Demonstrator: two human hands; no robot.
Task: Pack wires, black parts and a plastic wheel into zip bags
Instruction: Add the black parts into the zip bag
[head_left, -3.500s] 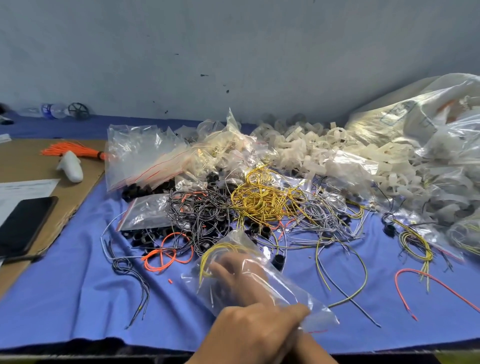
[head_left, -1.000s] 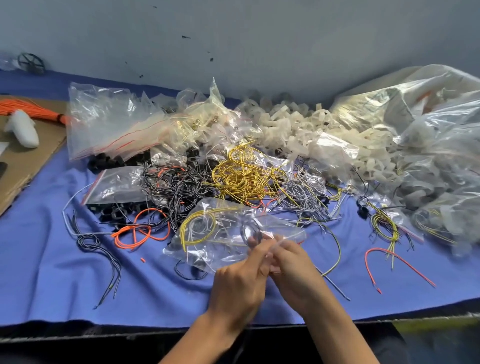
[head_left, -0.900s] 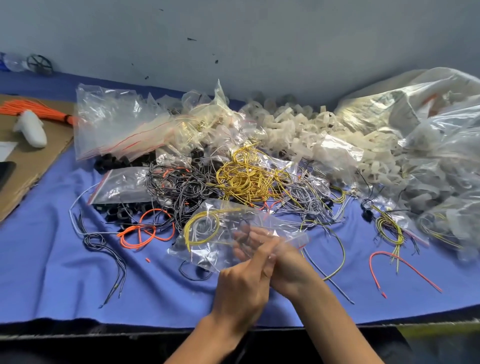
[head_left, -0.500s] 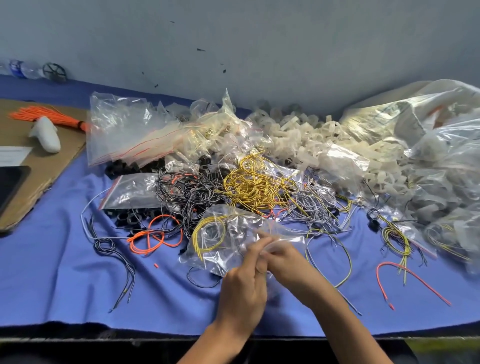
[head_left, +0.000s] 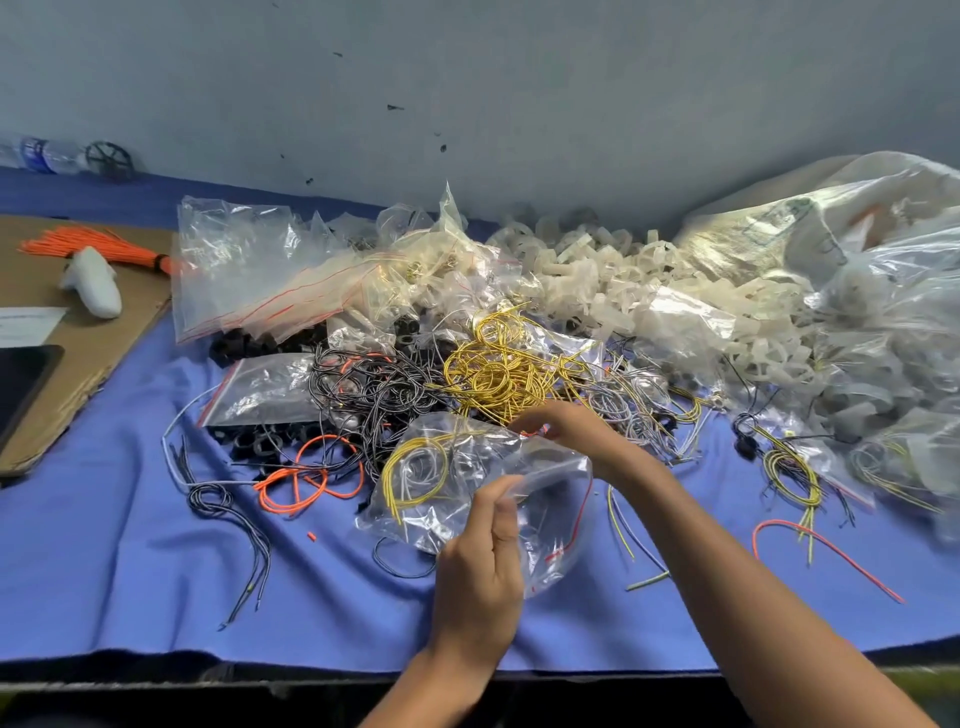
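In the lower centre of the frame, the left grip (head_left: 483, 566) pinches the zip bag (head_left: 540, 467) at its near edge; the right grip (head_left: 566, 431) pinches its far edge. Yellow wires (head_left: 410, 467) lie inside, over the desk (head_left: 130, 571).

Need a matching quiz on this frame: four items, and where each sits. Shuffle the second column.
Items
1 zip bag
2 orange wire bundle
3 yellow wire tangle
4 white wheels

Places
a on the cardboard, far left
b heaped at the back, right of centre
c gripped by the left hand
d centre, just behind the bag

Pairs: 1-c, 2-a, 3-d, 4-b
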